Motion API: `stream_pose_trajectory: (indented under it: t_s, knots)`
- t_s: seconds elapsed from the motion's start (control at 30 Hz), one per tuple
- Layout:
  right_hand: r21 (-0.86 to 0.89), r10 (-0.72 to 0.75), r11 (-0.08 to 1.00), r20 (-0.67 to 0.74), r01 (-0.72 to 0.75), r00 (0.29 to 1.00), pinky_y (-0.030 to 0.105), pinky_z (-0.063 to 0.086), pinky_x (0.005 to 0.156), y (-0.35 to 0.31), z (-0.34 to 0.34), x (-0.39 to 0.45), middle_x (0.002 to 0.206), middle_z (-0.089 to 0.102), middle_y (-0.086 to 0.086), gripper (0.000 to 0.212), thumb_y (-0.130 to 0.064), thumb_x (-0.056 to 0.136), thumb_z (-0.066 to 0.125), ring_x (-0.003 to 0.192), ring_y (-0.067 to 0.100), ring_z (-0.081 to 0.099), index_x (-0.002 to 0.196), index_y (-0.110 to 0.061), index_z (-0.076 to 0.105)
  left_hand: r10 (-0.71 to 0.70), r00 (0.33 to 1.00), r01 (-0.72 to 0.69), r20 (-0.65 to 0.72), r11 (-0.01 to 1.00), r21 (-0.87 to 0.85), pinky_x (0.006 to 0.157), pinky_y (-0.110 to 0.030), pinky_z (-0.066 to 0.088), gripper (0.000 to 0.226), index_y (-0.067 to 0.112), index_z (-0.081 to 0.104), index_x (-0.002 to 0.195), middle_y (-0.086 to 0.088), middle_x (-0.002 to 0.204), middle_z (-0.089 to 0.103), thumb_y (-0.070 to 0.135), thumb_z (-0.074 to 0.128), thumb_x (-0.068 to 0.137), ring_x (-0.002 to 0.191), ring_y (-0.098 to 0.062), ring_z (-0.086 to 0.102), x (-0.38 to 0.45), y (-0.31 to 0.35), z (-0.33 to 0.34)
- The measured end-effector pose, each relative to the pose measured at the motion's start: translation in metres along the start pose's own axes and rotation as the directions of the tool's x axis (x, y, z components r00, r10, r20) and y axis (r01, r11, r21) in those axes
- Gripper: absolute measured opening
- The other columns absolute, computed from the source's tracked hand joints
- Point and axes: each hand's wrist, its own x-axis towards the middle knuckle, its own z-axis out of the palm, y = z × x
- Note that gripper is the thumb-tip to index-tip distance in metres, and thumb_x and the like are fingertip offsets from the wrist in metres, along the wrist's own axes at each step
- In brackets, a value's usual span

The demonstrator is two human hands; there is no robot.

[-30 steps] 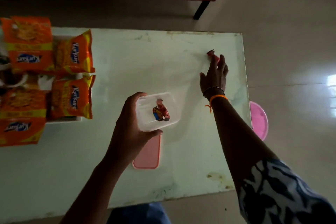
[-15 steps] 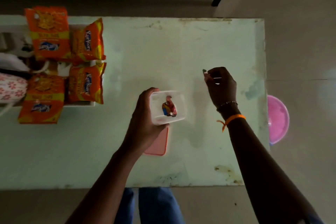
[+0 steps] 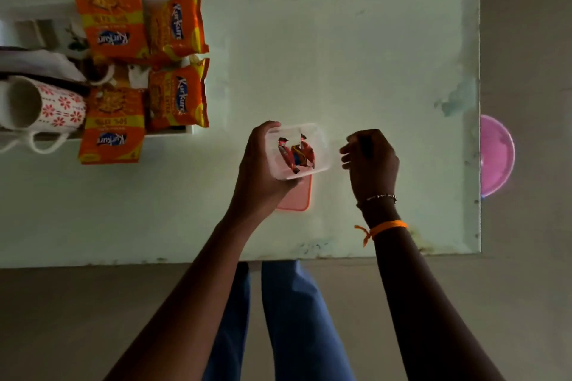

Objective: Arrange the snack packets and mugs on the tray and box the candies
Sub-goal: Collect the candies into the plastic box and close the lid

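My left hand (image 3: 258, 176) grips a small clear plastic box (image 3: 322, 145), held above the table. Two red-wrapped candies (image 3: 295, 153) lie inside it. My right hand (image 3: 371, 161) hovers just right of the box, fingers loosely curled, and nothing shows in them. A pink lid (image 3: 297, 195) rests on the table under the box. At the left, a white tray (image 3: 173, 130) carries several orange snack packets (image 3: 178, 96). A white mug with red flowers (image 3: 46, 105) lies on its side at the tray's left part.
The pale green table (image 3: 340, 56) ends at a right edge near a pink round object (image 3: 496, 155) on the floor. Another white mug (image 3: 31, 56) shows partly at the far left. My legs in blue trousers (image 3: 291, 318) are below the table's front edge.
My right hand picked a candy from the far right of the table and brought it to the box. The box held one candy before and holds two now.
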Motion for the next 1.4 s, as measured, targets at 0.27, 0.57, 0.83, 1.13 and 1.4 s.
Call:
stream_pose_trajectory:
  t_s: [0.27, 0.57, 0.83, 1.13, 1.4]
  knots:
    - [-0.464, 0.128, 0.885, 0.170, -0.035, 0.977, 0.044, 0.045, 0.088, 0.036, 0.079, -0.050, 0.132, 0.038, 0.013, 0.070, -0.031, 0.072, 0.069, 0.114, 0.034, 0.043, 0.132, -0.021, 0.035, -0.116, 0.988, 0.108, -0.099, 0.991, -0.085, 0.091, -0.019, 0.046, 0.094, 0.016, 0.028, 0.133, 0.004, 0.125, 0.041, 0.010, 0.083, 0.057, 0.116, -0.007, 0.044, -0.046, -0.044, -0.049]
    - [-0.454, 0.210, 0.881, 0.115, -0.136, 0.971, 0.047, 0.041, 0.096, 0.020, 0.094, -0.054, 0.128, 0.040, 0.016, 0.065, -0.036, 0.067, 0.072, 0.115, 0.036, 0.044, 0.124, -0.030, 0.041, -0.253, 0.965, 0.225, -0.066, 0.931, -0.286, 0.080, -0.011, 0.051, 0.086, 0.031, 0.026, 0.118, 0.001, 0.125, 0.046, 0.007, 0.082, 0.058, 0.111, -0.008, 0.052, -0.083, -0.086, -0.108]
    - [0.485, 0.282, 0.718, 0.452, -0.499, 0.846, 0.045, 0.057, 0.077, -0.024, 0.058, -0.090, 0.103, 0.052, 0.001, 0.032, -0.035, 0.077, 0.053, 0.095, 0.026, 0.059, 0.109, -0.032, 0.053, -0.296, 0.954, 0.277, 0.040, 0.827, -0.488, 0.090, -0.034, 0.051, 0.090, 0.039, 0.038, 0.116, 0.009, 0.123, 0.052, 0.027, 0.088, 0.042, 0.116, -0.013, 0.054, -0.095, -0.106, -0.160]
    - [0.719, -0.063, 0.474, 0.604, -0.509, 0.794, 0.047, 0.040, 0.097, -0.056, 0.108, -0.155, 0.099, 0.052, 0.010, 0.069, -0.029, 0.038, 0.092, 0.099, 0.026, 0.053, 0.088, -0.018, 0.045, -0.202, 0.965, 0.261, 0.168, 0.667, -0.698, 0.094, -0.039, 0.052, 0.083, 0.029, 0.040, 0.121, 0.005, 0.124, 0.053, 0.004, 0.075, 0.049, 0.122, -0.021, 0.050, -0.102, -0.109, -0.183]
    - [0.367, -0.159, 0.914, 0.719, -0.175, 0.676, 0.031, 0.053, 0.086, -0.050, 0.126, -0.173, 0.123, 0.045, 0.005, 0.063, 0.007, 0.061, 0.071, 0.113, 0.020, 0.048, 0.114, -0.015, 0.045, -0.132, 0.971, 0.230, 0.197, 0.720, -0.654, 0.081, -0.034, 0.056, 0.086, 0.041, 0.041, 0.114, 0.007, 0.124, 0.048, 0.003, 0.079, 0.047, 0.120, -0.018, 0.048, -0.104, -0.119, -0.196]
